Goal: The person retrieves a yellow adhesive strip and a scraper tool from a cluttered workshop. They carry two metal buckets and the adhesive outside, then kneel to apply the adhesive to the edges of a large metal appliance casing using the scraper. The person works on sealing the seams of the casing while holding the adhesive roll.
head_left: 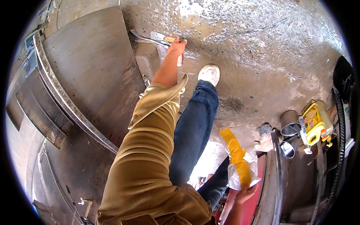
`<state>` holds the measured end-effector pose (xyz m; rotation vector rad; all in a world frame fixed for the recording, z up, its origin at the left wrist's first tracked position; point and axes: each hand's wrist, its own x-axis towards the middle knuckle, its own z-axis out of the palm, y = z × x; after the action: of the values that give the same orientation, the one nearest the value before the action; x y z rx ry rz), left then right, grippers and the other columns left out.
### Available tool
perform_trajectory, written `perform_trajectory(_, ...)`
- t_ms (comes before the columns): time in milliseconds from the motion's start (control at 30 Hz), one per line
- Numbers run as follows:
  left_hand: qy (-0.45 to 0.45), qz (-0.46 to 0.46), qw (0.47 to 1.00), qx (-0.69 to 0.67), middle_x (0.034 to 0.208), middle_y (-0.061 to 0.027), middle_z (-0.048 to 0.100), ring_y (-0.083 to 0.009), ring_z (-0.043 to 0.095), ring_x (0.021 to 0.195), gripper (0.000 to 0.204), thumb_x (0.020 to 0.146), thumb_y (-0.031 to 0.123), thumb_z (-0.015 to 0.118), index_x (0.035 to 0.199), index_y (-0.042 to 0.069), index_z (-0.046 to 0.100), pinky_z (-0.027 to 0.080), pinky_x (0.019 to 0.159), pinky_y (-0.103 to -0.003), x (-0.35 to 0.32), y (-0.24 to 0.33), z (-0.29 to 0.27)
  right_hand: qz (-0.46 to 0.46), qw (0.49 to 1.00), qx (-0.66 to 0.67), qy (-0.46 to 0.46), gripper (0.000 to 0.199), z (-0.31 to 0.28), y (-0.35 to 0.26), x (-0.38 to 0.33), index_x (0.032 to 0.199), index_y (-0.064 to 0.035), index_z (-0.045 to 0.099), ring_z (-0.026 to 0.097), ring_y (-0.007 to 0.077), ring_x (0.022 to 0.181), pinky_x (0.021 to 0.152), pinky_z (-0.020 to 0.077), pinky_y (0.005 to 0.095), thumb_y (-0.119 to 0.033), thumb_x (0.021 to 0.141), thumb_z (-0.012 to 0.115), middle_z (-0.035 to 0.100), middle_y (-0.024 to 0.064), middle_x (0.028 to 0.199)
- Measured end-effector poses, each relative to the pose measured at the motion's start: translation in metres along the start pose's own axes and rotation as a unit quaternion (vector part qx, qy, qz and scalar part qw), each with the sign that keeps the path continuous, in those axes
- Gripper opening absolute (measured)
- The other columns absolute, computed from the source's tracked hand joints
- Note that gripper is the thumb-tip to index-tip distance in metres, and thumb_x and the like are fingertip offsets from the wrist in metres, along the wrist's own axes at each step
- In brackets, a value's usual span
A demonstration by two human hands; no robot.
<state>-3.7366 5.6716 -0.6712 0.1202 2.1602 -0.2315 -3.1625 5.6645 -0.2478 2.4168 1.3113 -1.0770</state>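
My left hand (178,45) reaches out low over the wet floor, its fingers closed round a putty knife (170,38) with a wooden handle and a flat metal blade. Alongside it a curved metal tool (150,39) runs under the same hand; its kind is unclear. Another handle (180,60), pale with red, shows below the hand, partly hidden by it. At the lower right my right hand (245,194) is closed on the end of a yellow strip (237,153) backed by crumpled clear plastic film (254,168).
A large dark metal panel (90,56) with a raised rim stands at the left. My white shoe (209,74) is on the muddy floor. At the right are a yellow jug (313,122), an open can (290,123) and long metal bars (276,176). A thin rod (258,29) lies farther off.
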Motion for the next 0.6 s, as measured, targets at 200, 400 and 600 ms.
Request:
perform_trajectory(200, 0.197, -0.018, 0.969, -0.148, 0.105, -0.0103, 0.066, -0.0258, 0.062, 0.099, 0.039, 0.078, 0.04, 0.063, 0.108, 0.016, 0.062, 0.046, 0.088, -0.035, -0.028, -0.007, -0.008, 0.019, 0.999, -0.01, -0.045, 0.039, -0.012, -0.015, -0.004, 0.115, 0.0098, 0.044, 0.05, 0.0227, 0.088, 0.08, 0.042, 0.0333, 0.0, 0.079, 0.051, 0.054, 0.0147, 0.098)
perform_trajectory(400, 0.279, 0.053, 0.927, -0.244, 0.083, -0.0113, 0.068, -0.0259, 0.066, 0.082, 0.032, 0.081, 0.025, 0.064, 0.105, 0.01, 0.049, 0.048, 0.076, -0.035, -0.086, -0.086, -0.05, -0.023, 0.996, 0.072, -0.053, 0.04, -0.03, -0.015, -0.009, 0.117, 0.0084, 0.045, 0.05, 0.0222, 0.092, 0.082, 0.0411, 0.0326, -0.001, 0.079, 0.051, 0.054, 0.0135, 0.101)
perform_trajectory(600, 0.259, 0.253, 0.831, -0.424, 0.095, -0.0075, 0.061, -0.0136, 0.059, 0.09, 0.03, 0.095, 0.023, 0.049, 0.117, 0.003, 0.043, 0.045, 0.08, -0.029, -0.311, -0.091, -0.209, -0.115, 0.984, 0.105, -0.089, 0.046, -0.056, -0.017, -0.031, 0.121, 0.0071, 0.045, 0.052, 0.0256, 0.099, 0.088, 0.0414, 0.0355, 0.001, 0.075, 0.049, 0.054, 0.0158, 0.109)
